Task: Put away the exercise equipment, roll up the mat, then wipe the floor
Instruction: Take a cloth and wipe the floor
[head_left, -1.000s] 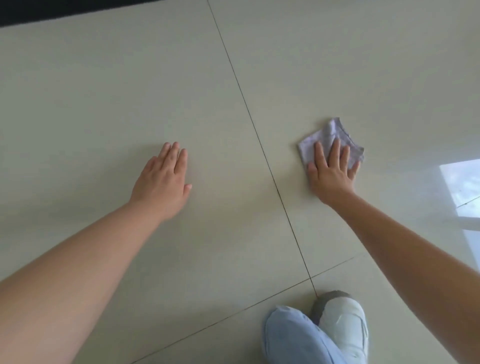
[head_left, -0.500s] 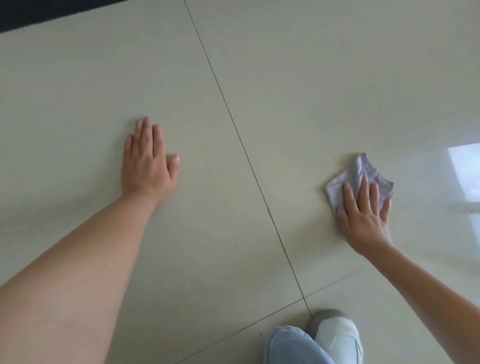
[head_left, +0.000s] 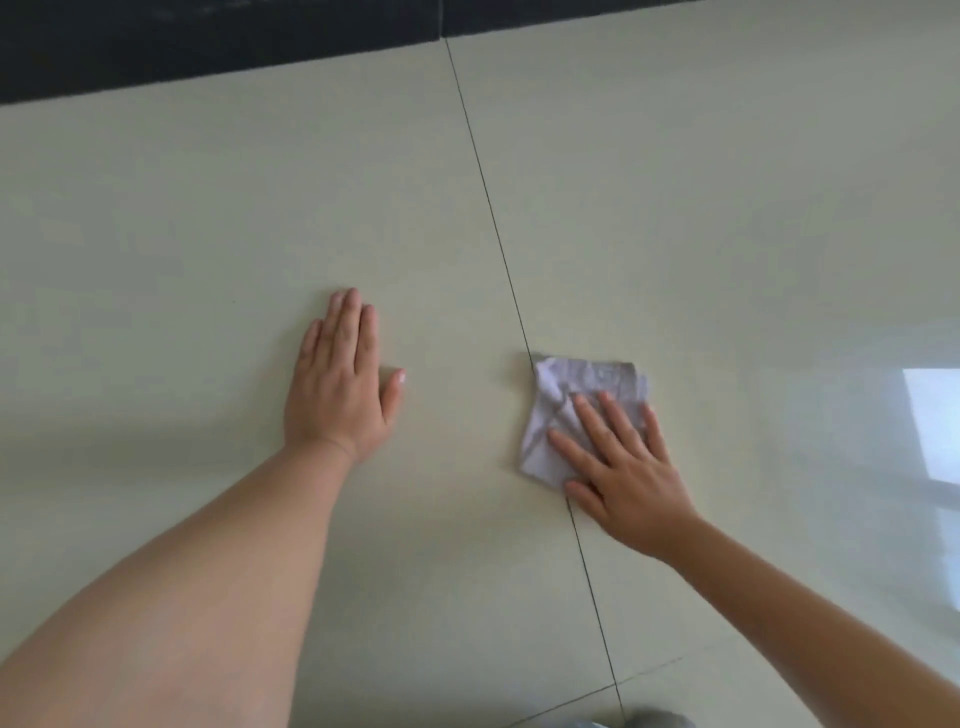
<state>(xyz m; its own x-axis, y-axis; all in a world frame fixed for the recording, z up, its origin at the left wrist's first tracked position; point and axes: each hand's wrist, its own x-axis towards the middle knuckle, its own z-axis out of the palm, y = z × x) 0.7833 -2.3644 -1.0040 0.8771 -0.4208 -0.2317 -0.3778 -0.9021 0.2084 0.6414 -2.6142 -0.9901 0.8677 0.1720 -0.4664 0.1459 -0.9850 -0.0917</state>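
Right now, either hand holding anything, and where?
Nothing gripped. Right hand presses flat on the cloth's near right part, fingers straight. Left hand rests flat on the bare floor tile.

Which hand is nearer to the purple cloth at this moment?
Right. The right hand lies flat on the purple cloth, fingers spread across it. The left hand rests flat on the floor to the cloth's left, across the grout line, not touching it.

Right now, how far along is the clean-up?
No equipment or mat shows, so those steps look done. Wiping is in hand: the right hand presses a crumpled lilac cloth on the glossy cream tiled floor; the left hand braces flat. Wiped area unclear.
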